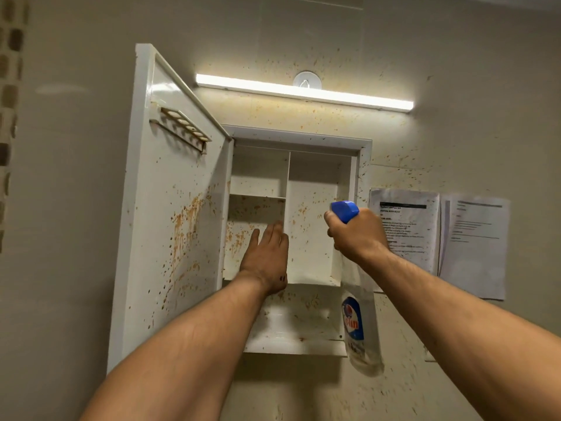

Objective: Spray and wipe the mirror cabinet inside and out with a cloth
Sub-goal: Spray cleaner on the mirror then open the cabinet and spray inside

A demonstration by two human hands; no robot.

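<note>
The white mirror cabinet (300,140) hangs on the wall with its door (170,214) swung wide open to the left. Orange-brown splatter covers the door's inner face, the shelves and the back wall. My right hand (356,232) grips a clear spray bottle (361,323) with a blue trigger head (344,209), nozzle aimed into the right compartment. My left hand (267,259) is raised flat with fingers extended in front of the lower left compartment and holds nothing. No cloth is in view.
A lit tube lamp (303,91) runs above the cabinet, with a round hook (307,79) behind it. Two printed sheets (406,229) (475,247) are stuck on the wall to the right. A small rack (182,127) sits high on the door. The surrounding wall is speckled too.
</note>
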